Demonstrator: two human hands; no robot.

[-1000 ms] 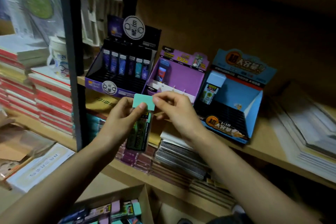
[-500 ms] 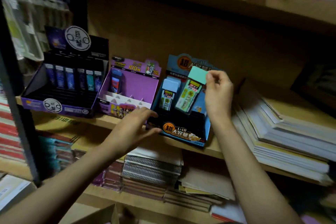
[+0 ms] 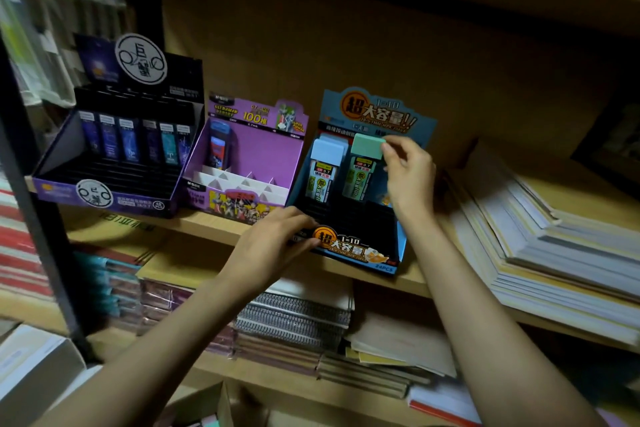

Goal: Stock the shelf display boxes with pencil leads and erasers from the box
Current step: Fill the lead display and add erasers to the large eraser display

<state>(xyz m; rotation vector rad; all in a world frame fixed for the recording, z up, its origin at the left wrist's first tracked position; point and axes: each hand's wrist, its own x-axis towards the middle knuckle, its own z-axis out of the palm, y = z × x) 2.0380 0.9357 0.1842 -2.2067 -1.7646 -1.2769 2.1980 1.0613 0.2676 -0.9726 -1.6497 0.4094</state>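
The right hand pinches the mint cap of the green-capped lead case between thumb and forefinger, and its other fingers are loosely curled behind. The case stands nearly upright in the back row of the blue display box, just at 3 o'clock of a blue-capped case that already stands there. The dark slotted floor hides its foot, so I cannot tell whether it has dropped fully into a slot. The left hand grips the box's front wall near its 7 o'clock corner, fingers curled over the lip, steadying it on the shelf.

The likeliest slip is letting go too soon. If the foot is only resting on a divider, the case will probably topple toward 6 o'clock across the empty rows and may take its neighbour with it. The grip is on the cap alone, so a sideways nudge could twist the case rather than seat it. The box looks like light card and sits close to the shelf's front edge. A firm downward push, or a slackened left hand, could tip it forward or slide it toward the purple display box at its 9 o'clock. The dim light makes the black slots hard to see.
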